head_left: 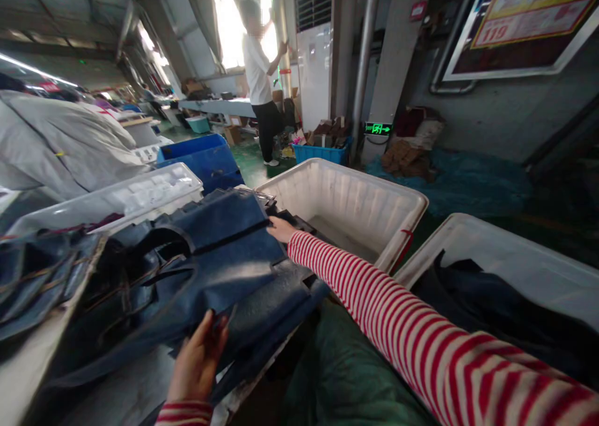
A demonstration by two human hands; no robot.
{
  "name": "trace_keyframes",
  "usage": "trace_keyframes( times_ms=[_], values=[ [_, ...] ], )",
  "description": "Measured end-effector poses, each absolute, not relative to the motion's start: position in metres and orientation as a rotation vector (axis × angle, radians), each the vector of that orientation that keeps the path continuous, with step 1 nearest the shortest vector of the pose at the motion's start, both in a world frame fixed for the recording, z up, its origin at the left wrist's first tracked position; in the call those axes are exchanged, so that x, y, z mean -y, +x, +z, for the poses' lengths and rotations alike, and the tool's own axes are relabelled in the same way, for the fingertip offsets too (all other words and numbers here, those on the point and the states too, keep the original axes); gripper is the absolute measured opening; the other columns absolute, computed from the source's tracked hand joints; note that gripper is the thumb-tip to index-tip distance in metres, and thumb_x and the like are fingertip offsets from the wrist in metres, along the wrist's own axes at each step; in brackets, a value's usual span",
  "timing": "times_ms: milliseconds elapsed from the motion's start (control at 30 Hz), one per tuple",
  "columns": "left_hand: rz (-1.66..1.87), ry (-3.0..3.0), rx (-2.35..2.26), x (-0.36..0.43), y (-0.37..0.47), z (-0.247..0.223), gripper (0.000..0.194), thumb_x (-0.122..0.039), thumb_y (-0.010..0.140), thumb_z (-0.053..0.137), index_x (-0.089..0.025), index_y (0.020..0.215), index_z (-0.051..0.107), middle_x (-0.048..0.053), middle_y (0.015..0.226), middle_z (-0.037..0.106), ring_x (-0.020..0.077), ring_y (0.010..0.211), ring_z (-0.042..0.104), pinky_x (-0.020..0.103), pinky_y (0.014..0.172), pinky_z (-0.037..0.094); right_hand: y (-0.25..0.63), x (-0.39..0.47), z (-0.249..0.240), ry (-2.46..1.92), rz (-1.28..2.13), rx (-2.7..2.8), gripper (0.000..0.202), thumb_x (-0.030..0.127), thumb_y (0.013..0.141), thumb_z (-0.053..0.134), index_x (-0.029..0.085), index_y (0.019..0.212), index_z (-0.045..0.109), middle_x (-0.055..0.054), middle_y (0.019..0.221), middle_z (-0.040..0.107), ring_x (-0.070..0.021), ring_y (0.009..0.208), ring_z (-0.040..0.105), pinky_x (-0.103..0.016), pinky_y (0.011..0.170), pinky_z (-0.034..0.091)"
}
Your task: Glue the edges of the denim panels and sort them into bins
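Dark blue, leather-like cut pieces (234, 261) lie layered on a table in front of me, the top one with a curved cut-out at its left. At the far right corner of that top piece, my right hand (281, 229) has its fingers closed on the edge. My left hand (199, 357) is low over the near side of the pieces. Its fingers are curled together around something small and dark, too blurred to name. Both of my sleeves are red and white striped.
Behind my right hand stands a large white bin (374, 195). Another white bin (524, 257) at the right holds dark material. At left are a long white tub (154, 195) and a blue bin (201, 158). Further back a person (257, 64) stands by a blue crate (321, 153).
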State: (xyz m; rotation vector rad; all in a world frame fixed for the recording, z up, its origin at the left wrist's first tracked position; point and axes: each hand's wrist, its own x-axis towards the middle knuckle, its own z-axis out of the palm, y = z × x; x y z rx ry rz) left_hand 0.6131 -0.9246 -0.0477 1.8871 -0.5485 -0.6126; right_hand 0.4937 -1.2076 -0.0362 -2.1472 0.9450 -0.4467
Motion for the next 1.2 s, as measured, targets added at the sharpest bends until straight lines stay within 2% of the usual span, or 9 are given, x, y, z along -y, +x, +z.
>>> trace_keyframes(
  times_ms=[133, 200, 300, 400, 600, 800, 1000, 1067, 1200],
  values=[
    [-1.182, 1.637, 0.199, 0.923, 0.591, -0.072, 0.032, -0.033, 0.075, 0.055, -0.019, 0.103, 0.057, 0.008, 0.095, 0.065, 0.0161, 0.078, 0.063, 0.026, 0.064, 0.051, 0.489, 1.196, -0.106, -2.104, -0.266, -1.090, 0.038, 0.019, 0.079, 0.052, 0.008, 0.116, 0.049, -0.018, 0.115, 0.057, -0.0254, 0.102, 0.056, -0.034, 0.083, 0.045],
    [-1.071, 1.753, 0.414, 0.917, 0.588, -0.069, 0.044, -0.042, 0.068, 0.062, -0.022, 0.107, 0.057, 0.007, 0.095, 0.066, 0.0189, 0.081, 0.062, 0.027, 0.066, 0.051, 0.491, 1.197, -0.119, -2.103, -0.248, -1.112, 0.038, 0.022, 0.082, 0.048, 0.009, 0.118, 0.048, -0.019, 0.119, 0.054, -0.0259, 0.108, 0.053, -0.034, 0.086, 0.044],
    [-0.765, 1.894, 0.921, 0.914, 0.583, -0.061, 0.046, -0.044, 0.059, 0.069, -0.024, 0.100, 0.063, 0.006, 0.099, 0.065, 0.0248, 0.098, 0.057, 0.035, 0.087, 0.045, 0.494, 1.204, -0.124, -2.118, -0.230, -1.107, 0.039, 0.021, 0.084, 0.045, 0.011, 0.122, 0.046, -0.017, 0.124, 0.051, -0.0246, 0.114, 0.049, -0.033, 0.091, 0.041],
    [-0.498, 1.933, 1.345, 0.921, 0.586, -0.059, 0.039, -0.038, 0.064, 0.065, -0.028, 0.102, 0.063, 0.006, 0.114, 0.059, 0.0253, 0.112, 0.048, 0.038, 0.101, 0.031, 0.493, 1.209, -0.123, -2.139, -0.205, -1.084, 0.042, 0.022, 0.084, 0.044, 0.013, 0.125, 0.043, -0.014, 0.127, 0.049, -0.0221, 0.118, 0.046, -0.030, 0.094, 0.040],
    [-0.070, 2.512, 1.734, 0.945, 0.635, -0.072, 0.055, -0.013, 0.073, 0.041, -0.019, 0.128, 0.043, 0.012, 0.135, 0.040, 0.0277, 0.125, 0.033, 0.051, 0.102, 0.022, 0.490, 1.209, -0.120, -2.186, -0.173, -1.051, 0.045, 0.020, 0.084, 0.045, 0.015, 0.128, 0.041, -0.012, 0.126, 0.051, -0.0210, 0.118, 0.046, -0.029, 0.095, 0.039],
    [-0.159, 2.533, 2.059, 0.955, 0.653, -0.063, 0.058, -0.004, 0.072, 0.033, -0.020, 0.127, 0.044, 0.007, 0.119, 0.055, 0.0192, 0.103, 0.050, 0.034, 0.090, 0.038, 0.492, 1.209, -0.117, -2.195, -0.164, -1.073, 0.041, 0.019, 0.080, 0.050, 0.018, 0.121, 0.046, -0.011, 0.119, 0.056, -0.0201, 0.109, 0.053, -0.028, 0.088, 0.043],
    [-0.196, 2.578, 2.081, 0.948, 0.643, -0.064, 0.061, -0.005, 0.071, 0.037, -0.023, 0.129, 0.042, 0.007, 0.125, 0.050, 0.0211, 0.111, 0.047, 0.038, 0.089, 0.041, 0.497, 1.208, -0.117, -2.168, -0.174, -1.095, 0.039, 0.018, 0.077, 0.054, 0.018, 0.116, 0.051, -0.012, 0.116, 0.058, -0.0200, 0.104, 0.056, -0.027, 0.084, 0.045],
    [-0.280, 2.548, 2.028, 0.944, 0.646, -0.070, 0.056, -0.010, 0.074, 0.038, -0.022, 0.129, 0.041, 0.007, 0.130, 0.046, 0.0213, 0.118, 0.044, 0.039, 0.094, 0.039, 0.494, 1.218, -0.116, -2.147, -0.182, -1.101, 0.040, 0.017, 0.075, 0.056, 0.018, 0.115, 0.052, -0.010, 0.118, 0.057, -0.0193, 0.104, 0.056, -0.026, 0.085, 0.044],
    [-0.268, 2.208, 2.036, 0.932, 0.646, -0.076, 0.051, -0.039, 0.080, 0.044, -0.023, 0.128, 0.042, 0.006, 0.131, 0.046, 0.0208, 0.118, 0.044, 0.037, 0.101, 0.035, 0.472, 1.245, -0.112, -2.076, -0.235, -1.178, 0.034, 0.018, 0.080, 0.048, 0.018, 0.114, 0.054, -0.006, 0.118, 0.057, -0.0170, 0.106, 0.054, -0.025, 0.087, 0.042]
  ],
)
